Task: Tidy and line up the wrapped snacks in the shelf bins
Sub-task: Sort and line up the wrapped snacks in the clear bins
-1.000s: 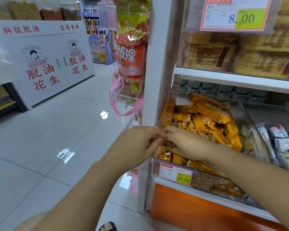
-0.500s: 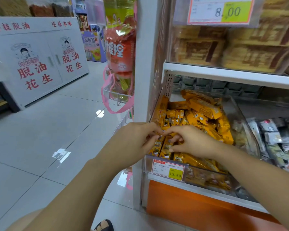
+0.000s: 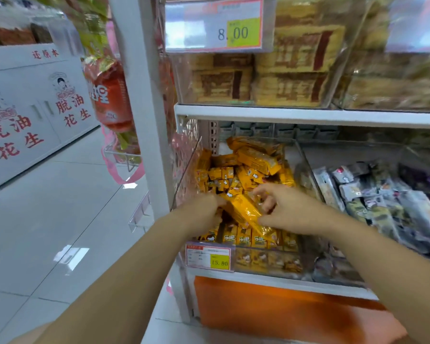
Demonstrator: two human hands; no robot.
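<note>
**Aligning one stray packet in the yellow-snack bin, both hands engaged.**

Your left hand [image 3: 204, 212] pinches the upper end of a long yellow packet [image 3: 246, 212]. Your right hand [image 3: 291, 209] takes the lower end, thumb beneath and fingers loosely curled above, so each grip is narrow and closed on the wrapper. The packet lies slantwise between the two grips, inside the clear bin [image 3: 186, 175], just above the upright front row [image 3: 246, 238] and nearer you than the loose heap [image 3: 248, 170]. Step in hand, as judged: straightening a stray piece. The next move calls for turning it upright and seating it in line with the row below your grips.
</note>
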